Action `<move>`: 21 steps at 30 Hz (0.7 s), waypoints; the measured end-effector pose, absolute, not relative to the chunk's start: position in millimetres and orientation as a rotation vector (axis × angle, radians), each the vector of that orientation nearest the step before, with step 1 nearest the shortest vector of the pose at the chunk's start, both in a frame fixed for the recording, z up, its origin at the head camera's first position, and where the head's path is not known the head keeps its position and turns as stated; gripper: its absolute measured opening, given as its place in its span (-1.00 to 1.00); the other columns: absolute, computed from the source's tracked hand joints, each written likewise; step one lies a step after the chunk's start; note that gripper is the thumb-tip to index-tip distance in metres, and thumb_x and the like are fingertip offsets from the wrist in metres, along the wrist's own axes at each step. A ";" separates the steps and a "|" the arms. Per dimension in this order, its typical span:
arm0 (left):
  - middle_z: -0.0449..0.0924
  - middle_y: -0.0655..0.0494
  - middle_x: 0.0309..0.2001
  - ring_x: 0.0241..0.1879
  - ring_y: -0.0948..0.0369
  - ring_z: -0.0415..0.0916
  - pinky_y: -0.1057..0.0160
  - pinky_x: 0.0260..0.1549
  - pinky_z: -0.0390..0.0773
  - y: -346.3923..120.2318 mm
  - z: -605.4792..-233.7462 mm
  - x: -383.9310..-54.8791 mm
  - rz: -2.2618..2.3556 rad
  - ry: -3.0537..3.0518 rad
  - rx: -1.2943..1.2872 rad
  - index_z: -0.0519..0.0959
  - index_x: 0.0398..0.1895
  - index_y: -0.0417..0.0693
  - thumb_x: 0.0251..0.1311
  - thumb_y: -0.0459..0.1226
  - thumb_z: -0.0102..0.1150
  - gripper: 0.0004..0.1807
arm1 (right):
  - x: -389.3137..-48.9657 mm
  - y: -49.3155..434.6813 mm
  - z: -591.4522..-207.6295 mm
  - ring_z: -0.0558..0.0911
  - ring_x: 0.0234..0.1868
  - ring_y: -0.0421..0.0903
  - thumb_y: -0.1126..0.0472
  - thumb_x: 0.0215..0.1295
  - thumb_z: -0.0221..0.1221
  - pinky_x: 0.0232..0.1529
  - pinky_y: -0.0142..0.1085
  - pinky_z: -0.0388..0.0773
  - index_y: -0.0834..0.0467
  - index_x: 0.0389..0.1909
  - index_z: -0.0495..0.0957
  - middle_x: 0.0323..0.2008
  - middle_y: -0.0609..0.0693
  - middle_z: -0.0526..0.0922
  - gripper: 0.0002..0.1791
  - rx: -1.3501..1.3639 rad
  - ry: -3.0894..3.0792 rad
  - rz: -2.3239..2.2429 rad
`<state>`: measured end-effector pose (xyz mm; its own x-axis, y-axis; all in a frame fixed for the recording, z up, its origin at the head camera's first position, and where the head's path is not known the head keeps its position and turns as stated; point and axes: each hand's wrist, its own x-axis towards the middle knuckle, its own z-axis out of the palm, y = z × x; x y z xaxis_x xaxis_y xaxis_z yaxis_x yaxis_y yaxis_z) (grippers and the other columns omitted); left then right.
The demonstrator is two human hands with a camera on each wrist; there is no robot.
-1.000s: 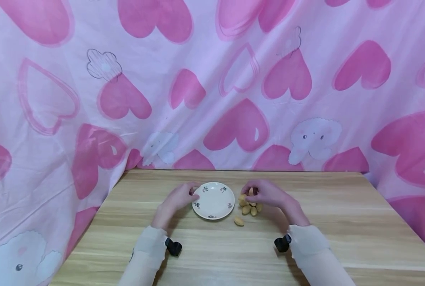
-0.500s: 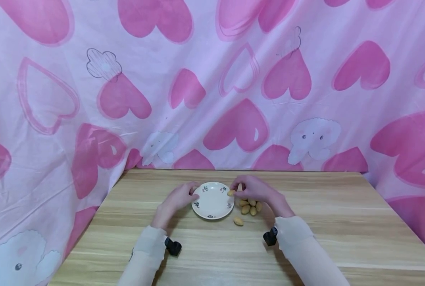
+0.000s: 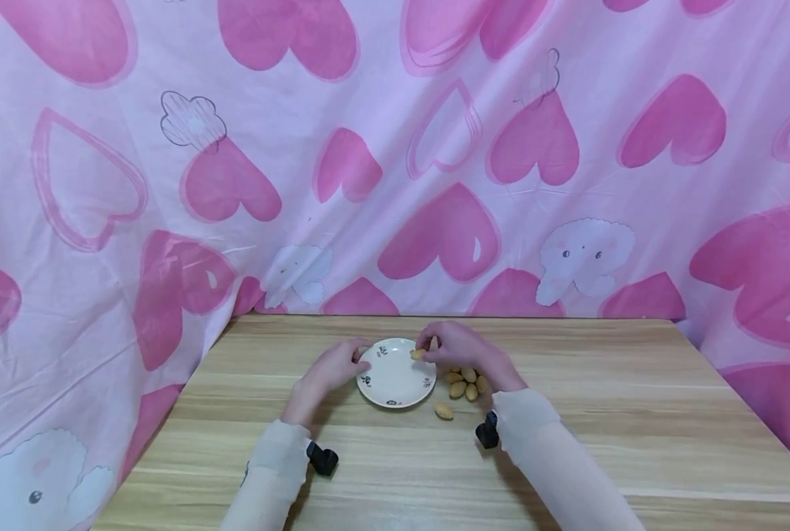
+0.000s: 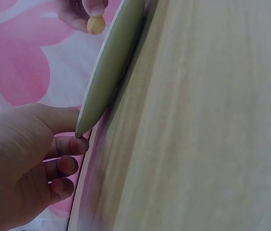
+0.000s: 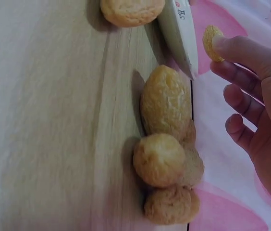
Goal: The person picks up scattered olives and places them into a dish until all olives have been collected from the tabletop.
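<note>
A round white plate [image 3: 395, 380] with small dark prints round its rim lies on the table. My left hand [image 3: 333, 366] pinches its left rim between thumb and fingers, as the left wrist view shows. Over the plate's upper right edge, my right hand [image 3: 459, 345] holds a small, oval, golden-brown piece of food [image 5: 212, 43] between thumb and fingertips, clear of the plate. Several similar wrinkled, bun-like pieces [image 3: 465, 389] lie in a cluster just right of the plate, partly under my right wrist. A single piece [image 3: 444, 411] sits apart, nearer to me.
The light wood-grain table [image 3: 395, 472] reaches back to a pink cloth [image 3: 434, 147] printed with hearts, which hangs behind it and down the left side. A small black camera [image 3: 322, 459] is strapped to my left wrist, another [image 3: 487, 431] to my right.
My right hand has lifted the oval piece from the cluster and moved it left to above the plate's edge. My left hand and the plate have stayed in place.
</note>
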<state>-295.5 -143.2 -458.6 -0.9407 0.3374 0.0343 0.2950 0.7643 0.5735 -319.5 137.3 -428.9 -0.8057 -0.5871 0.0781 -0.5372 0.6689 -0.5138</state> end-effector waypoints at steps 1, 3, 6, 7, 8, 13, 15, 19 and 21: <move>0.45 0.15 -0.45 -0.48 0.24 0.33 0.28 -0.47 0.35 -143.6 -459.1 -295.7 0.911 2.887 0.521 0.47 0.32 -0.08 0.23 -0.23 0.29 -0.43 | -320.7 135.5 -429.4 0.57 -0.24 -0.19 0.08 0.26 0.32 -0.22 -0.33 0.54 -0.15 -0.27 0.70 -0.27 -0.27 0.64 -0.94 -0.942 2.782 -0.808; 0.45 0.15 -0.44 -0.48 0.25 0.33 0.29 -0.47 0.35 -144.1 -460.0 -296.0 0.904 2.893 0.525 0.47 0.32 -0.07 0.23 -0.23 0.29 -0.43 | -322.6 132.1 -430.5 0.59 -0.20 -0.16 0.10 0.25 0.32 -0.16 -0.30 0.54 -0.12 -0.27 0.70 -0.26 -0.25 0.65 -0.94 -0.945 2.777 -0.809; 0.44 0.15 -0.44 -0.48 0.25 0.33 0.28 -0.47 0.35 -144.5 -461.2 -296.8 0.908 2.893 0.534 0.48 0.31 -0.07 0.22 -0.23 0.29 -0.44 | -324.9 127.0 -431.9 0.61 -0.16 -0.12 0.12 0.25 0.33 -0.11 -0.27 0.54 -0.09 -0.26 0.70 -0.26 -0.22 0.65 -0.93 -0.941 2.773 -0.801; 0.44 0.15 -0.45 -0.48 0.25 0.33 0.28 -0.47 0.36 -144.4 -461.5 -297.1 0.911 2.890 0.531 0.48 0.31 -0.07 0.22 -0.23 0.29 -0.44 | -325.7 125.2 -432.4 0.61 -0.16 -0.11 0.13 0.25 0.33 -0.11 -0.27 0.54 -0.08 -0.26 0.70 -0.26 -0.20 0.66 -0.93 -0.945 2.774 -0.792; 0.44 0.14 -0.44 -0.48 0.25 0.33 0.28 -0.46 0.36 -144.3 -461.6 -297.3 0.915 2.888 0.528 0.48 0.31 -0.07 0.22 -0.23 0.29 -0.45 | -326.6 123.5 -432.9 0.61 -0.16 -0.11 0.14 0.24 0.33 -0.10 -0.26 0.54 -0.06 -0.25 0.71 -0.26 -0.20 0.66 -0.92 -0.947 2.776 -0.786; 0.45 0.15 -0.44 -0.48 0.24 0.34 0.27 -0.46 0.36 -144.3 -461.3 -297.4 0.918 2.886 0.523 0.48 0.31 -0.06 0.23 -0.22 0.29 -0.44 | -330.2 116.1 -435.1 0.57 -0.21 -0.18 0.17 0.22 0.34 -0.13 -0.30 0.53 -0.03 -0.25 0.71 -0.27 -0.18 0.66 -0.90 -0.950 2.792 -0.741; 0.45 0.14 -0.44 -0.48 0.23 0.33 0.27 -0.47 0.36 -144.0 -461.1 -297.3 0.916 2.887 0.529 0.48 0.31 -0.06 0.22 -0.23 0.29 -0.44 | -330.4 114.0 -435.7 0.56 -0.23 -0.20 0.18 0.21 0.35 -0.14 -0.31 0.53 -0.03 -0.26 0.71 -0.27 -0.18 0.66 -0.90 -0.936 2.782 -0.744; 0.45 0.14 -0.44 -0.47 0.23 0.34 0.26 -0.46 0.36 -143.5 -460.1 -296.9 0.912 2.888 0.522 0.49 0.31 -0.06 0.22 -0.23 0.30 -0.44 | -330.0 110.2 -436.7 0.55 -0.24 -0.20 0.16 0.23 0.34 -0.11 -0.29 0.54 -0.04 -0.25 0.71 -0.28 -0.19 0.66 -0.91 -0.910 2.748 -0.771; 0.46 0.14 -0.43 -0.47 0.22 0.35 0.25 -0.44 0.38 -143.4 -458.9 -296.7 0.915 2.888 0.511 0.49 0.31 -0.06 0.22 -0.23 0.29 -0.45 | -330.2 108.5 -437.3 0.54 -0.23 -0.20 0.16 0.24 0.34 -0.10 -0.27 0.53 -0.04 -0.25 0.71 -0.29 -0.19 0.66 -0.92 -0.900 2.741 -0.778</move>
